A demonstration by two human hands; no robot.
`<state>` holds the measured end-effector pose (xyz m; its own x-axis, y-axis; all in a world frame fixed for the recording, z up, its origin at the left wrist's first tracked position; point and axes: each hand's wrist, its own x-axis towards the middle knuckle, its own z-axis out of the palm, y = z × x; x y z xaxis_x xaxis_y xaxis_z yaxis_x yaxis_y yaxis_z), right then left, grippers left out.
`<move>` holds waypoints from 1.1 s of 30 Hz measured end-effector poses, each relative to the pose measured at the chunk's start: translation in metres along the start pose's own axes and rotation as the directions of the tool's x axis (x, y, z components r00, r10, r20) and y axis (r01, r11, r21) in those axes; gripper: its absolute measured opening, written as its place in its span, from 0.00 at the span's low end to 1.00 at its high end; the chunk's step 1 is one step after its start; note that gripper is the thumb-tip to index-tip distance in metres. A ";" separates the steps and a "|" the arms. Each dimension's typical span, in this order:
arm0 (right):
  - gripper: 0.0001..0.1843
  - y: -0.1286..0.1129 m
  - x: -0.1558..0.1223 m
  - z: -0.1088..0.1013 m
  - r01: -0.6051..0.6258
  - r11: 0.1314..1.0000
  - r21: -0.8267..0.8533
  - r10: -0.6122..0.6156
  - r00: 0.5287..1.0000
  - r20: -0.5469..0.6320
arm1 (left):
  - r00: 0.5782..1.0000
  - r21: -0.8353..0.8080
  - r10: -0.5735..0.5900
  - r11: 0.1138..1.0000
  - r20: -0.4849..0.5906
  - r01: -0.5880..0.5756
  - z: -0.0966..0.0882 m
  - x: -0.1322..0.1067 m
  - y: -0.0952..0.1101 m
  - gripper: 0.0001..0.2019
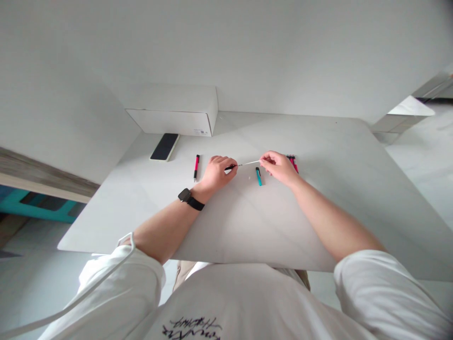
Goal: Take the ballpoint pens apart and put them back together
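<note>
Closed around the black front part of a pen (229,167), my left hand (218,171) wears a black watch at the wrist. From that part a thin white pen refill (250,163) reaches across to my right hand (278,166), whose thumb and fingers pinch its far end. Just below the refill lies a teal pen barrel (258,176) with a dark end. To the left of my left hand lies a red and black pen (197,167). Several red and black pens (293,163) lie side by side behind my right hand, partly hidden by it.
A white box (170,122) stands at the back left of the white table (244,226), against the wall. In front of it a phone (164,147) lies face up. A white cable (88,283) runs along my left sleeve.
</note>
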<state>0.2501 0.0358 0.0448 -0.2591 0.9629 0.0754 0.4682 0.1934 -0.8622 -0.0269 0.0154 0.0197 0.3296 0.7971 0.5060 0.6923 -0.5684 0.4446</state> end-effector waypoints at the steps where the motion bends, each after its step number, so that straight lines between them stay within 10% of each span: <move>1: 0.16 -0.001 0.000 0.000 -0.001 1.000 0.016 0.001 1.000 0.002 | 1.000 -0.014 -0.004 1.000 -0.003 0.004 0.000 0.000 0.000 0.06; 21: 0.28 -0.018 0.006 -0.035 0.109 0.979 0.170 -0.051 0.948 -0.316 | 0.970 -0.256 -0.216 0.949 -0.109 0.183 -0.001 0.005 -0.009 0.07; 27: 0.24 -0.032 0.025 -0.032 0.035 0.990 0.139 -0.038 0.999 0.025 | 0.963 -0.255 -0.238 0.946 -0.125 0.200 0.000 0.005 -0.013 0.08; 33: 0.11 -0.027 0.068 -0.008 -0.054 0.990 -0.130 0.104 0.903 0.417 | 0.969 -0.253 -0.221 0.949 -0.108 0.188 0.000 0.005 -0.011 0.07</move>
<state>0.2270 0.0971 0.0775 -0.5375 0.8113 -0.2302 0.5875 0.1644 -0.7924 -0.0326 0.0253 0.0175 0.0972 0.8761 0.4722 0.5562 -0.4413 0.7042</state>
